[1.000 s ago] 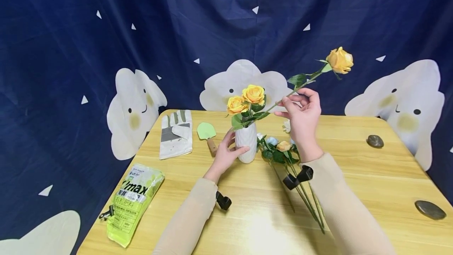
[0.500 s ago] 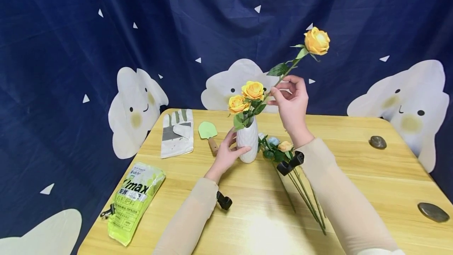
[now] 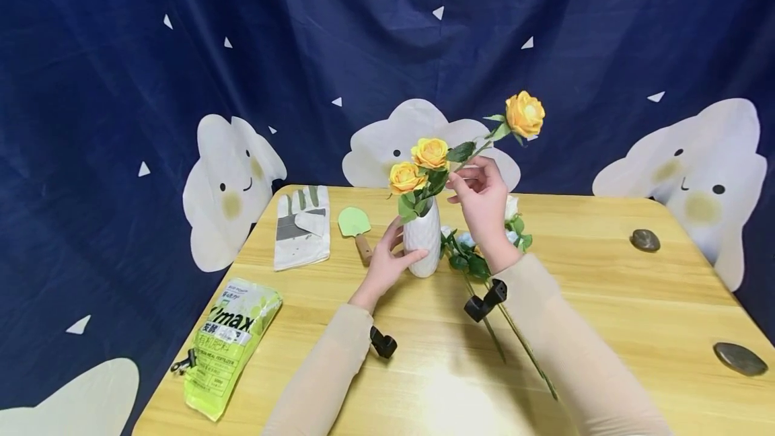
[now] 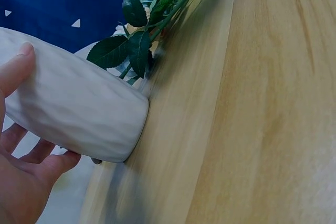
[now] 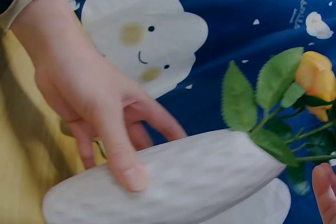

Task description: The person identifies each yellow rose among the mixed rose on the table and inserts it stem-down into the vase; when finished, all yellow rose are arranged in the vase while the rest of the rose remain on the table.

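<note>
A: Hands?
B: Your left hand is gripping the white vase, thumb on one side, fingers curving round the other. Your right hand is pinching a yellow rose by its stem, thumb against fingers.
A: Where's that rose sitting?
B: It's slanting up and right from the vase mouth, its head well above the tabletop. Leaves are hiding the lower end, so can't tell if it's inside.
A: And the vase?
B: Standing left of the middle, nearer the far edge. Two more yellow roses are already sticking out of it.
A: What else is lying around you?
B: Loose flowers are lying just right of the vase, stems pointing toward the near edge; your right arm is covering some. A garden glove is lying by the far left corner, a small green shovel between it and the vase. A green bag is lying along the left edge, two dark stones toward the right edge.
</note>
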`<action>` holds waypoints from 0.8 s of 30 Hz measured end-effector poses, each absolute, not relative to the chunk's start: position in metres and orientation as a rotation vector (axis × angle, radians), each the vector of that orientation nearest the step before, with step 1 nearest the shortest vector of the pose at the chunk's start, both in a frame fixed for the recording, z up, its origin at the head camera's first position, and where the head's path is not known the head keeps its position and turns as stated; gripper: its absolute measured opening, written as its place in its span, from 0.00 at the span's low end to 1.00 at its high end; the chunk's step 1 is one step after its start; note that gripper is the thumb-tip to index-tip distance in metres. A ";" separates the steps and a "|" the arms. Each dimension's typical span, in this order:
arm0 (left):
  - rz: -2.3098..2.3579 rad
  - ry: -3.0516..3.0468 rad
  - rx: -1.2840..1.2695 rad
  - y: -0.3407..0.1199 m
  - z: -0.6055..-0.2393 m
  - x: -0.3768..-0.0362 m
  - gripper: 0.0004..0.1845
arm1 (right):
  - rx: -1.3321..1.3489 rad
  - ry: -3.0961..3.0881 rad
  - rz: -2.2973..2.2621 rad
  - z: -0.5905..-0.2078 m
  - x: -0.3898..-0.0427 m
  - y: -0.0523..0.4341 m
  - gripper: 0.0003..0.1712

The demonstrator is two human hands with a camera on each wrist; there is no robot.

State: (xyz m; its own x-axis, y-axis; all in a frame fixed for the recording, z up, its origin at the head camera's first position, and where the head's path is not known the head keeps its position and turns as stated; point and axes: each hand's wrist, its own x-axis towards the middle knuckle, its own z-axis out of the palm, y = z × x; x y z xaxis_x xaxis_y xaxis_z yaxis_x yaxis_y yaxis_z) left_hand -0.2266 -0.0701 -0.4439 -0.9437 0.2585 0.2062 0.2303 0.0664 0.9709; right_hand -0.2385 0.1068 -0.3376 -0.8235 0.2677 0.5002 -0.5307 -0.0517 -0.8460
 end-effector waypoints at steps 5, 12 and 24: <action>2.069 2.273 0.502 -0.070 -0.444 -0.227 0.47 | 0.258 -1.649 1.968 -0.348 -0.239 0.102 0.12; 2.076 2.280 0.502 -0.070 -0.444 -0.227 0.46 | 0.223 -1.608 2.032 -0.355 -0.241 0.096 0.12; 2.064 2.312 0.540 -0.069 -0.444 -0.227 0.45 | 0.195 -1.679 2.043 -0.361 -0.240 0.099 0.13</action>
